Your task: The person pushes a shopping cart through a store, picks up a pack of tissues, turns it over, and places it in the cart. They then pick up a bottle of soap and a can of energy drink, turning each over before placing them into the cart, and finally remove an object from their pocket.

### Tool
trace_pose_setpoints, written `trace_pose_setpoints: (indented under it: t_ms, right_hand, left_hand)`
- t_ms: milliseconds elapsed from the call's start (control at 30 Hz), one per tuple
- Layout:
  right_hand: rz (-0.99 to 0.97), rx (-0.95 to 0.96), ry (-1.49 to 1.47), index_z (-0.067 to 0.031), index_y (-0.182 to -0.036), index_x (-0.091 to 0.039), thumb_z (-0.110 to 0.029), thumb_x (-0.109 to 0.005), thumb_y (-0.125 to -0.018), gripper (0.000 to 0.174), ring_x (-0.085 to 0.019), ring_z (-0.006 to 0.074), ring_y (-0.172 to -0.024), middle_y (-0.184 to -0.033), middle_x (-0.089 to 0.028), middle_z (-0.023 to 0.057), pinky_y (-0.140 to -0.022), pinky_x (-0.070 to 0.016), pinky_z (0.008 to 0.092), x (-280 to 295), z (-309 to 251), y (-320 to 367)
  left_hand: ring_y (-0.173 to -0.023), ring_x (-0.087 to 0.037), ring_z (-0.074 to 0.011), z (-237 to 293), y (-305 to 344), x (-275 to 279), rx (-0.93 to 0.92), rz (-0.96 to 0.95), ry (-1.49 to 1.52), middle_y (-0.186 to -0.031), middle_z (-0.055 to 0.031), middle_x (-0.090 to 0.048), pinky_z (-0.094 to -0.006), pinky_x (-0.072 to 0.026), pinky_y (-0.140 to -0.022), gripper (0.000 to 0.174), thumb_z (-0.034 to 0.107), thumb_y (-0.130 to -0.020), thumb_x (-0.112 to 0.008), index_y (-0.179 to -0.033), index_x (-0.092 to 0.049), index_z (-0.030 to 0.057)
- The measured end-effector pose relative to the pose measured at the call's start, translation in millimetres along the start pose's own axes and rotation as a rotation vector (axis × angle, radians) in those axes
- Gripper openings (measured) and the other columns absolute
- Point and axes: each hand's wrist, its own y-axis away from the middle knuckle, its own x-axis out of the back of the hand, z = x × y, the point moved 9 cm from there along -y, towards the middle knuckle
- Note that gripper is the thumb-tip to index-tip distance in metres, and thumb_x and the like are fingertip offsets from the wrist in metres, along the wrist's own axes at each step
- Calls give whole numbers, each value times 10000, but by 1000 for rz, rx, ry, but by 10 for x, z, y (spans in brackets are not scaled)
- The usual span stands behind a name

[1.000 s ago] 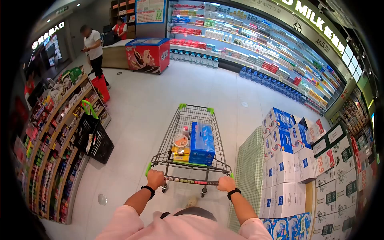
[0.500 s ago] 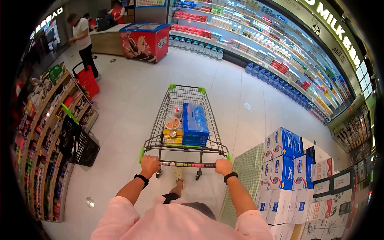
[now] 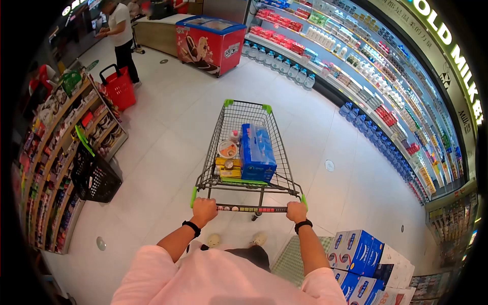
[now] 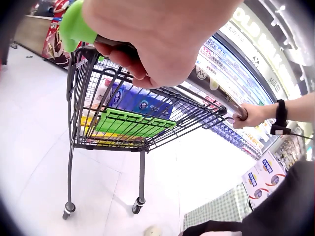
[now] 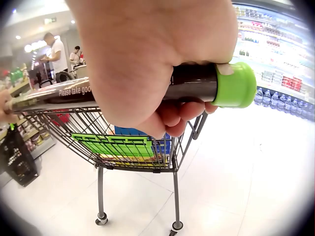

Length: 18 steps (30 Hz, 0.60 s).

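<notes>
Both hands grip the dark handle bar of a wire shopping cart. The left hand holds its left end, beside a green end cap; the right hand holds the right end. In the left wrist view the left hand has its fingers curled under the bar, and in the right wrist view the right hand wraps it next to the green cap. Inside the cart lie a large blue pack, a round tub, yellow packages and a small pink-capped bottle.
Snack shelves and a black basket stand at left. A person is near a red basket. Beyond are a red freezer and a lit dairy cooler. Stacked boxes are at lower right.
The view has moved forward and swung left, so the cooler shifts right and the stacked boxes drop lower in view. Both hands keep their grip on the cart's bar.
</notes>
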Motion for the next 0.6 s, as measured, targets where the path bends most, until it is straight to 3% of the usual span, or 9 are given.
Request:
trace_pose_setpoints:
  t_ms: [267,400,600]
  right_hand:
    - [157,238,22,-121,-778,-704,-144,-679,-746,47,-694,276,-768,-809,-711,93,-710,-503,416,509,817,-1505]
    - [230,281,137,-152,-769,-705,-133,-678,-767,33,-670,238,-816,-806,-704,45,-757,-477,406,625,1172,-2219]
    - [266,332,195,-147,-802,-702,-122,-677,-782,41,-661,230,-876,-832,-699,40,-787,-470,399,880,1490,-3133]
  left_hand:
    - [-596,-655,-279,452,-1062,-35,201,84,31,-637,-119,-667,-396,-455,-625,94,177,-709,-673,-652,-663,103]
    - [-585,-646,-287,712,-1534,-173,317,34,-39,-636,-120,-665,-420,-455,-632,127,207,-714,-691,-653,-664,99]
    - [-561,-626,-289,968,-2139,-148,422,145,-16,-589,-130,-633,-403,-453,-599,170,220,-716,-725,-646,-658,81]
